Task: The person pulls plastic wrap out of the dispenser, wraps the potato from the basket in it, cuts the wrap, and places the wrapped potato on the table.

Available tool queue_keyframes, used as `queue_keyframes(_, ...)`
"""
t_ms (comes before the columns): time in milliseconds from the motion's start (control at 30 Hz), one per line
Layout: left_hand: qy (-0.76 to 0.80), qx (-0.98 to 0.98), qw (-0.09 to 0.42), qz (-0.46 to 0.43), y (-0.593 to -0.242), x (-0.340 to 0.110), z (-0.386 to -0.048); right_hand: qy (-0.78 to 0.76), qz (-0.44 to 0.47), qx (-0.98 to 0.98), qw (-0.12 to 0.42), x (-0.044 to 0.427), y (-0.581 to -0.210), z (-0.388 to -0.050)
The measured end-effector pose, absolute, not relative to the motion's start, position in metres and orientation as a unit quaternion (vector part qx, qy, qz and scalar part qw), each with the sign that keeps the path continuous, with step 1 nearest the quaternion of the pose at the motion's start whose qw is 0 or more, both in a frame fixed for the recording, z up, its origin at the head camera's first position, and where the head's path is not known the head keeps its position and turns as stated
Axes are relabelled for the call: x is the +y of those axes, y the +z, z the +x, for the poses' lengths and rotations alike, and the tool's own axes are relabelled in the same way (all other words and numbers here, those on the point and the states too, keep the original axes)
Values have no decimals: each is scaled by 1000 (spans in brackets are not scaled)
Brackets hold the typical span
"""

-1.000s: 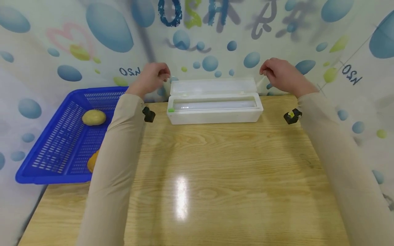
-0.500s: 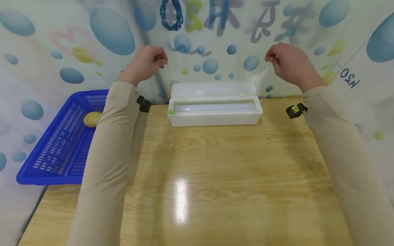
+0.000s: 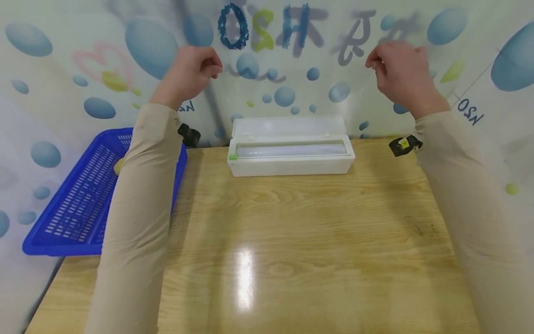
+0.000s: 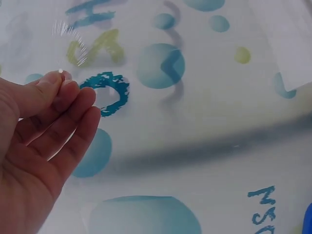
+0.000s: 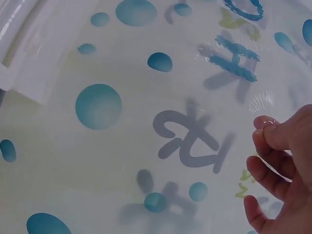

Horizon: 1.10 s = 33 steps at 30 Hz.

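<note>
Clear cling film (image 4: 70, 41) shows as fine creases fanning out from the fingertips in both wrist views; most of the sheet is too transparent to make out. My left hand (image 3: 187, 72) pinches one corner of it between thumb and fingers, raised before the wall. At about the same height, my right hand (image 3: 402, 74) pinches another corner. Between the hands and lower down, a white cling film dispenser (image 3: 292, 168) sits at the table's back edge. Its lid (image 3: 288, 126) stands raised against the wall, and the film roll (image 3: 292, 150) lies inside.
A blue perforated basket (image 3: 62, 249) stands on the left of the wooden table (image 3: 313, 241), partly behind the left sleeve. A yellowish potato (image 3: 118, 166) peeks out from it. A printed wall covering (image 3: 288, 111) rises right behind the dispenser.
Both hands have risen and moved slightly apart, pulling the film up from the dispenser. The left forearm now covers more of the basket, hiding an orange item and most of the potato.
</note>
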<state>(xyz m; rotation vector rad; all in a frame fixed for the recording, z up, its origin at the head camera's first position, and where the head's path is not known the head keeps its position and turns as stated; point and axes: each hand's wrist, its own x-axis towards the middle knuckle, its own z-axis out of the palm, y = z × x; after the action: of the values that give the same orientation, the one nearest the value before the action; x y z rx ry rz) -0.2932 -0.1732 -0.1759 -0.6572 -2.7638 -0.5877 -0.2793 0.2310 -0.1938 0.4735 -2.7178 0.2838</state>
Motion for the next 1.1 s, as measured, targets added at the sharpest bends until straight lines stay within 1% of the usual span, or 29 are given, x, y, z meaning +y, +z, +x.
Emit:
queue_keyframes(133, -203, -944, 135, -223, -168, -172, -290, 92, 166, -962, 196, 231, -186, -276)
queue_keyframes(333, -196, -939, 170, -227, -158, -172, -287, 95, 173, -955, 221, 233, -179, -271)
queue_keyframes(433, -196, -937, 174, -233, -155, -173, -284, 103, 184, -950, 230, 233, -176, -266)
queue_keyframes(533, -194, -934, 171, -245, -153, -175, -278, 110, 215, -937, 252, 235, -175, -257)
queue_keyframes(667, -189, -925, 171, -280, -151, -179, -265, 108, 286, -904, 300, 240, -181, -242)
queue_keyframes(733, -188, -921, 163, -300, -151, -182, -254, 110, 325, -885, 315, 243, -184, -234)
queue_keyframes(833, -187, -910, 138, -343, -149, -186, -235, 130, 371, -865, 312, 249, -188, -220)
queue_keyframes(1033, -181, -868, 42, -460, -151, -192, -202, 138, 420, -862, 246, 263, -194, -186)
queue_keyframes(1100, -181, -857, 3, -482, -156, -192, -193, 137, 441, -858, 224, 268, -197, -176)
